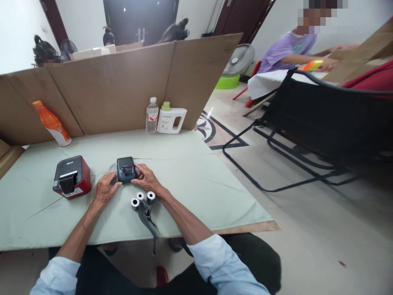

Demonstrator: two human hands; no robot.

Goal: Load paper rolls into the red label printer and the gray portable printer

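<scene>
A small dark printer [125, 169] is held between both hands on the pale green tabletop [190, 180]. The left hand [104, 191] is pressed against its near left edge, and the right hand [146, 178] is wrapped around its right side, so each grip is clenched on the printer. Three small paper rolls [141, 199] are set just in front of the hands, near the right wrist, with a dark strap [150, 224] trailing from them over the table's front edge. A red and black printer [71, 176] is placed to the left. An orange bottle [52, 123], a water bottle [152, 115] and a white jug [171, 119] are lined along a cardboard screen [123, 86]. Another person [294, 51] is seated far right.
</scene>
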